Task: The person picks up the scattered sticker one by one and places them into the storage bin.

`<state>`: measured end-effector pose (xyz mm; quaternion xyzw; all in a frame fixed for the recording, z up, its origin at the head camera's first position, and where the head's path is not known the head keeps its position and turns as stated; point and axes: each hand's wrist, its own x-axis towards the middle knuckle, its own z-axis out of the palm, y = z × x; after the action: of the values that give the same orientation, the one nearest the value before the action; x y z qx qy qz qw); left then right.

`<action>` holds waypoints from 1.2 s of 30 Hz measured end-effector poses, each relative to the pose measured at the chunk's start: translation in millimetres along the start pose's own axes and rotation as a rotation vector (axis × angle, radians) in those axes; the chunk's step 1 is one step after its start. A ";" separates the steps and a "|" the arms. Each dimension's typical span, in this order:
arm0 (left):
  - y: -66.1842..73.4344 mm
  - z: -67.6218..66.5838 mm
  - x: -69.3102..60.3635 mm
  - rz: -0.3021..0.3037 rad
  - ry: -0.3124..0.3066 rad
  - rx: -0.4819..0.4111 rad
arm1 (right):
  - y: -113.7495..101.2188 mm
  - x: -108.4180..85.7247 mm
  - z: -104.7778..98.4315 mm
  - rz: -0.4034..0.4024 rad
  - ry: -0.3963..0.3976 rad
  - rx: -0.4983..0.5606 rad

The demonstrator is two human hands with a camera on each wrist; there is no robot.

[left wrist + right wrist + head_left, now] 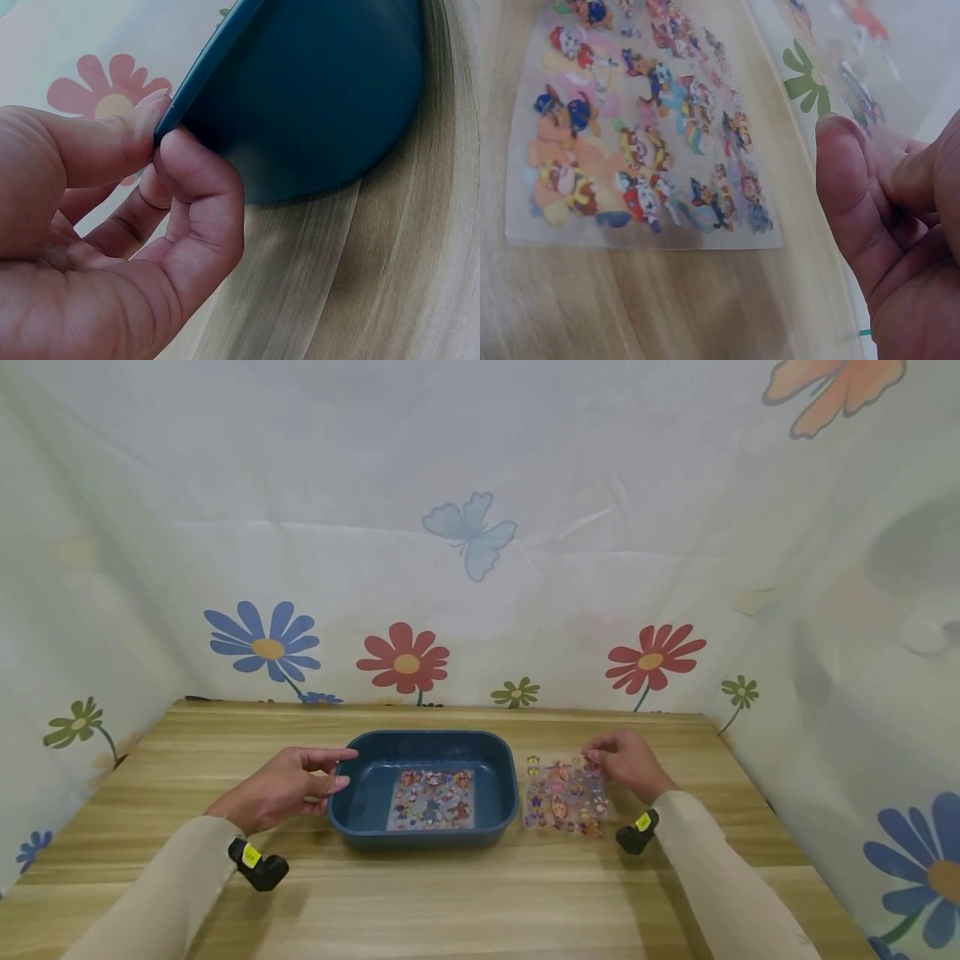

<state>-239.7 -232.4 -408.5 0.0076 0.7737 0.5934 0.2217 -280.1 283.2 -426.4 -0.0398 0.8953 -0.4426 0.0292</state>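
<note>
A dark teal rectangular basin stands on the table, and a clear sticker sheet with small cartoon figures lies flat inside it. My left hand pinches the basin's left rim between thumb and fingers; the left wrist view shows this rim up close. Right of the basin, my right hand pinches the edge of a transparent sticker sheet, lifted at that edge. Below it, other cartoon sticker material lies flat on the table; how many sheets are there I cannot tell.
The wood-grain table reaches back to a pale cloth backdrop printed with flowers and butterflies. Similar cloth hangs on both sides. A black wrist camera is strapped to the left wrist, another to the right.
</note>
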 end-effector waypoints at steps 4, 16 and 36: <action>-0.4 0.2 -0.3 0.001 -0.004 -0.002 | -1.7 0.0 -2.5 0.021 -0.005 0.017; 1.4 0.6 0.2 0.005 -0.013 -0.012 | -12.6 -1.7 -10.1 0.021 0.000 0.027; -2.0 -1.2 2.0 0.010 -0.015 -0.001 | -35.8 -3.5 -15.9 -0.007 -0.046 0.030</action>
<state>-241.4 -233.6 -410.7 0.0157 0.7718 0.5947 0.2247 -276.4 274.4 -388.2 -0.0528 0.8876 -0.4549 0.0487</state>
